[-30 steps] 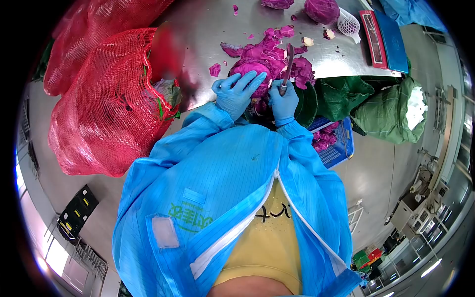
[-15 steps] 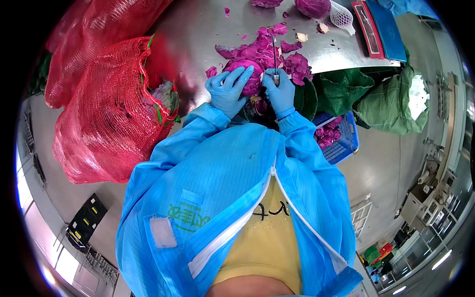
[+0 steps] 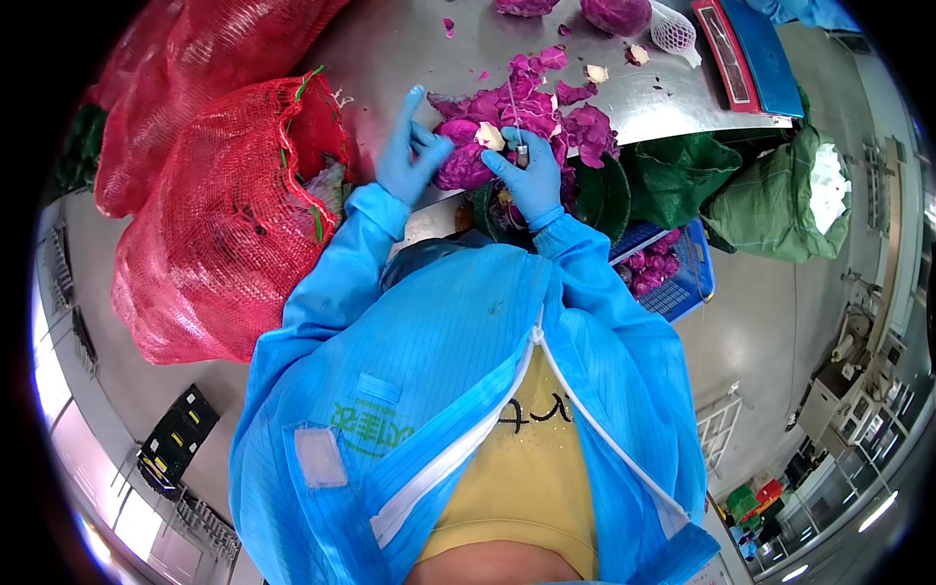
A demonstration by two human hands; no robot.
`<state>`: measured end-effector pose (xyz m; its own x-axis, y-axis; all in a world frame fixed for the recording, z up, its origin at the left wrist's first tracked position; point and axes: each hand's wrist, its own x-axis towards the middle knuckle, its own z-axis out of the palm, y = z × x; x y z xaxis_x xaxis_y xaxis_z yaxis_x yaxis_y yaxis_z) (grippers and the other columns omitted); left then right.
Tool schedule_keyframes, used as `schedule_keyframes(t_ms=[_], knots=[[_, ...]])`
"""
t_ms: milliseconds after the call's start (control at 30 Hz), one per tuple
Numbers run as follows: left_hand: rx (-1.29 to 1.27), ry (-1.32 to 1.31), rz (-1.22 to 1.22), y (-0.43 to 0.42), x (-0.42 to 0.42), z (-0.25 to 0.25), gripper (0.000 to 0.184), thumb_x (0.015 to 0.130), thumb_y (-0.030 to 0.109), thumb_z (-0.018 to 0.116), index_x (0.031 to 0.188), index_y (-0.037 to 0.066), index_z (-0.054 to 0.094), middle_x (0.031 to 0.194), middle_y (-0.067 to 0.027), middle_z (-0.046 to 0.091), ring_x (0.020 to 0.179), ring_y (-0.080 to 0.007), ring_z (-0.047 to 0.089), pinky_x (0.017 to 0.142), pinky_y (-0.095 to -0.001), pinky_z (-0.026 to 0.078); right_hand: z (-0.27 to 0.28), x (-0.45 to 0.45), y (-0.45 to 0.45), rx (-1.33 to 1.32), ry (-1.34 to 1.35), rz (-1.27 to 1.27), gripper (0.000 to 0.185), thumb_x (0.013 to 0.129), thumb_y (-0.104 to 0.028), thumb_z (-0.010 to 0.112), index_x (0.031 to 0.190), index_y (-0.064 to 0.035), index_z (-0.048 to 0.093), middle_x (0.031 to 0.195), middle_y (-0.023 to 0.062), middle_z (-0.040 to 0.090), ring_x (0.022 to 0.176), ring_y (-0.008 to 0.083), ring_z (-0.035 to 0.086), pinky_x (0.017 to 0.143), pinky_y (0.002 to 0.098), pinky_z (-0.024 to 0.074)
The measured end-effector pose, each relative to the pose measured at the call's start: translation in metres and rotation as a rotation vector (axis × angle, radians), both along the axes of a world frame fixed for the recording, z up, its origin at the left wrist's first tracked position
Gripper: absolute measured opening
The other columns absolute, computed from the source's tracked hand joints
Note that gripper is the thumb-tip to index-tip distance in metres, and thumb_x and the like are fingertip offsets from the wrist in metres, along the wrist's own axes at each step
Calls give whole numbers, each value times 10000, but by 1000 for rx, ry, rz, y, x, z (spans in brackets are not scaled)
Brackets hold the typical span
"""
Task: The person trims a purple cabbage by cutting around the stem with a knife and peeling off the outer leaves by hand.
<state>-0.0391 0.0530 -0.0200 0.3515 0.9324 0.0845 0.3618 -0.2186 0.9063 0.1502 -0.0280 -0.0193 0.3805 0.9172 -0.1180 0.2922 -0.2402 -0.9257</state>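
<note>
A red cabbage [image 3: 456, 168] sits at the near edge of the metal table, its pale cut stem end [image 3: 489, 136] showing. My left hand [image 3: 408, 161], in a blue glove, is open at the cabbage's left side, fingers apart; whether the thumb side touches it I cannot tell. My right hand [image 3: 534, 180], also gloved, is closed round the handle of a knife [image 3: 523, 152], its thin blade pointing away from me. The right thumb reaches to the cabbage by the stem end. Loose purple cabbage leaves [image 3: 526, 97] lie heaped just beyond.
Red mesh sacks [image 3: 219, 229] stand at the left. On the metal table [image 3: 409, 49] are another cabbage [image 3: 616, 14], stem pieces [image 3: 596, 73] and a blue folder [image 3: 760, 58]. To the right are green sacks [image 3: 780, 200] and a blue crate [image 3: 687, 278] holding purple pieces.
My left hand has come off the top of the cabbage and moved left, its fingers spreading. The cabbage has turned, showing its pale stem end. The knife hand has shifted slightly left.
</note>
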Motion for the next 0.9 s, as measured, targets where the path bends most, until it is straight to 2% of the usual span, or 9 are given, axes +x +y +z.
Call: schedule_keyframes(t_ms=[33,100,200,433,467,533,700,800,900], knots=[[-289,-109,56,8,-3,-4,958,687,486,790,1431,85,340,1014,-84,539,906,-210,537,806,-398,422,2,1,0,-2,2,1,504,732,-304,801,1116,-34,620,1008,82,608,928,178,584,860,299,468],[-335,-231,74,23,-2,-21,849,745,411,772,1418,88,368,1117,-97,521,1034,-213,517,919,-378,401,2,4,4,42,-73,77,511,684,-360,807,1055,-51,641,909,64,577,784,170,572,740,301,484],[-567,-206,-496,35,-1,-33,884,685,272,825,1425,146,359,1380,-155,394,1302,-262,370,1099,-370,281,-14,11,4,86,87,42,464,719,-296,795,1065,-36,625,942,74,611,810,155,592,756,286,496],[-759,-232,-235,11,14,-9,1083,524,94,900,1427,89,302,1365,-136,430,1244,-283,451,1057,-384,384,-29,4,-28,-154,641,-167,534,792,-233,763,1234,-24,548,1018,48,626,842,129,601,775,271,497],[-820,-322,-120,1,20,-6,1077,524,98,904,1421,77,307,1348,-134,444,1225,-276,469,1033,-394,410,-39,-5,-30,-83,683,-152,541,820,-208,738,1290,-62,512,872,-8,585,589,44,466,504,199,386],[-784,-381,-29,-11,24,-13,961,625,168,868,1409,65,322,1308,-122,478,1175,-254,512,959,-411,474,-37,-11,-27,-18,642,-146,540,838,-218,719,1316,-84,508,852,-35,569,571,47,451,505,205,380],[-1091,-771,83,-34,17,16,639,844,266,686,1370,65,382,1181,-74,532,1066,-214,555,885,-357,503,-13,17,-22,122,852,-96,427,875,-194,671,1256,-45,546,1130,51,607,1014,144,557,923,284,425],[-675,-396,-137,-32,3,18,662,780,298,739,1330,111,423,936,-2,462,934,-157,516,917,-370,464,5,31,-22,91,1015,-45,389,905,-222,631,1236,-39,544,1178,77,595,1059,175,563,949,305,431],[-376,-548,-124,-34,21,29,810,694,342,785,1369,149,381,991,-26,467,1003,-186,508,965,-381,430,25,22,-25,58,1274,-13,380,910,-237,623,1216,-29,538,1154,80,595,1054,180,568,933,319,451]])
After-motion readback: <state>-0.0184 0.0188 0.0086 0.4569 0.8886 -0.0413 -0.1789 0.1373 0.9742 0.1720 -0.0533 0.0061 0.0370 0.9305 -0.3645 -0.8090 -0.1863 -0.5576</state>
